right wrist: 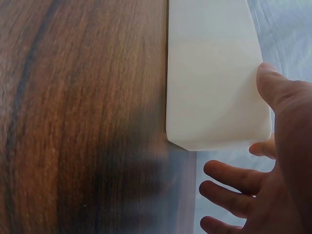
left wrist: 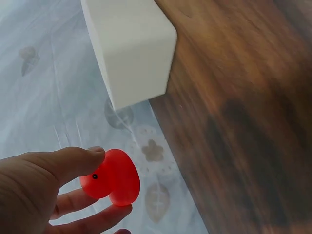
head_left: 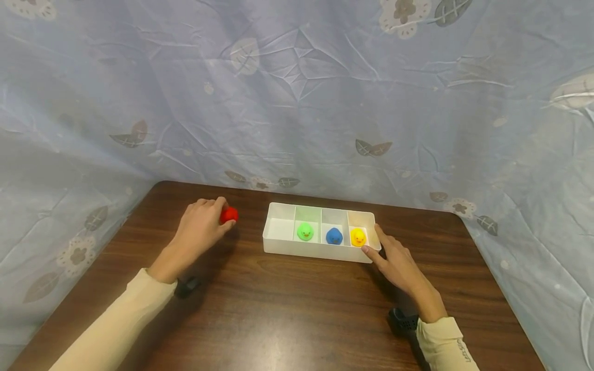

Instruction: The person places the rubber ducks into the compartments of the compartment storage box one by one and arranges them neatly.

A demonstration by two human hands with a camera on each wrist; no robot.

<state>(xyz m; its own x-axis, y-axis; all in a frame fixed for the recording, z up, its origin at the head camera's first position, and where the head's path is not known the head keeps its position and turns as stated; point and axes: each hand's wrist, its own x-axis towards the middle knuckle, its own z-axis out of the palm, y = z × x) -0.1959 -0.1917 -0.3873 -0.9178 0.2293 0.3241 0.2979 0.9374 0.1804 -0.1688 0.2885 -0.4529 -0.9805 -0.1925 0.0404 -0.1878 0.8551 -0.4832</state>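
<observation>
In the head view my left hand (head_left: pixel 201 220) pinches a small red toy duck (head_left: pixel 229 215) between thumb and fingers, left of the tray. The left wrist view shows the red duck's dark eye beside the thumb. A white tray (head_left: pixel 315 249) has its compartments in a row. The leftmost is bare; a green duck (head_left: pixel 305 232), a blue duck (head_left: pixel 334 236) and a yellow duck (head_left: pixel 358 237) each sit in one of the others. At the tray's right end rests my right hand (head_left: pixel 398 263), thumb on the front rim and index finger at the end wall, other fingers extended loosely.
The tray stands on a dark wood-grain table (head_left: pixel 278 299), toward its far edge. A pale floral curtain (head_left: pixel 297 103) hangs behind the table and along both sides. Each wrist carries a dark strap (head_left: pixel 403 320).
</observation>
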